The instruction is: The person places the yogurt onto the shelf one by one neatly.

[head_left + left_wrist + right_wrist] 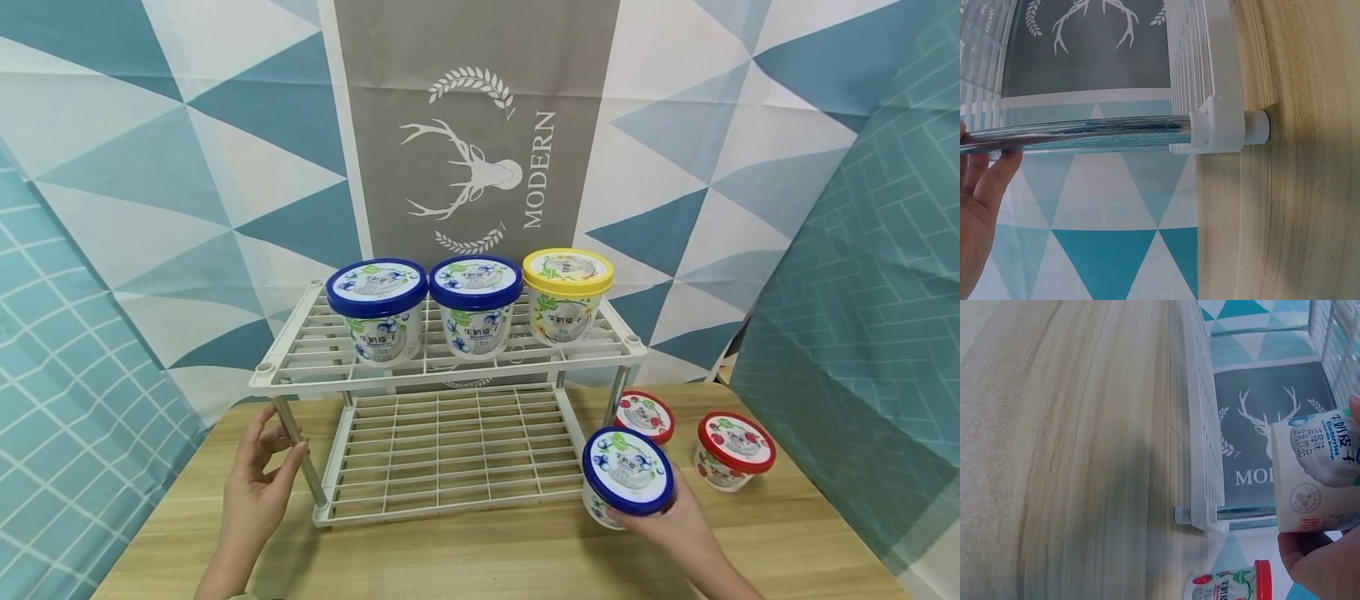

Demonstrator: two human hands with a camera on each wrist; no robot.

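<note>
My right hand (pixel 678 521) grips a blue-lidded blueberry milk drink tub (pixel 628 471) at the front right corner of the white two-tier rack (pixel 450 507). In the right wrist view the tub (pixel 1319 472) is off the table, with fingers around its side. At the rack's front left, my left hand (pixel 262 475) holds the metal post (pixel 298 454) between thumb and fingers. The left wrist view shows the fingertips against that post (pixel 1104 131). On the top tier stand two more blue-lidded tubs (pixel 381 312) (pixel 476 307) and one yellow-lidded tub (pixel 567 296).
Two red-lidded tubs stand on the wooden table (pixel 450 562) right of the rack: one (pixel 733 450) farther right, another (pixel 645 414) partly hidden behind the held tub. A patterned cloth (pixel 472 167) with a deer head hangs behind the rack.
</note>
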